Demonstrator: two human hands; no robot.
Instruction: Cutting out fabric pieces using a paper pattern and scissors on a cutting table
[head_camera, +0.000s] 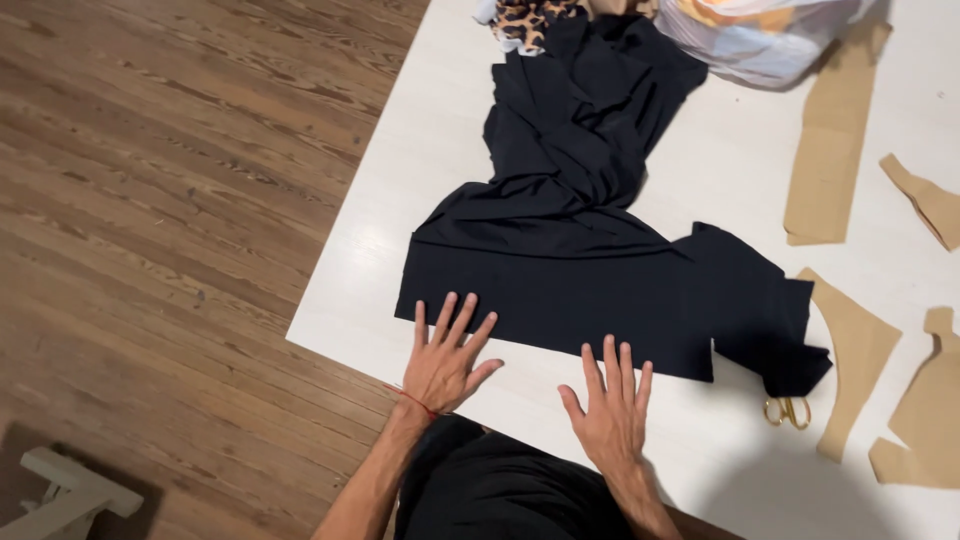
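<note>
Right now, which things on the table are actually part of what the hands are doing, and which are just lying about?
In hand:
- black fabric, flat along its near edge
- left hand, fingers on that edge
- right hand, fingertips at that edge

Lying about:
- tan paper pattern pieces
- gold-handled scissors, partly under the fabric
- leopard-print cloth
- plastic bag
- white table

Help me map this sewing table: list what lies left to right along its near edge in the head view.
left hand → right hand → gold scissors → tan pattern pieces
</note>
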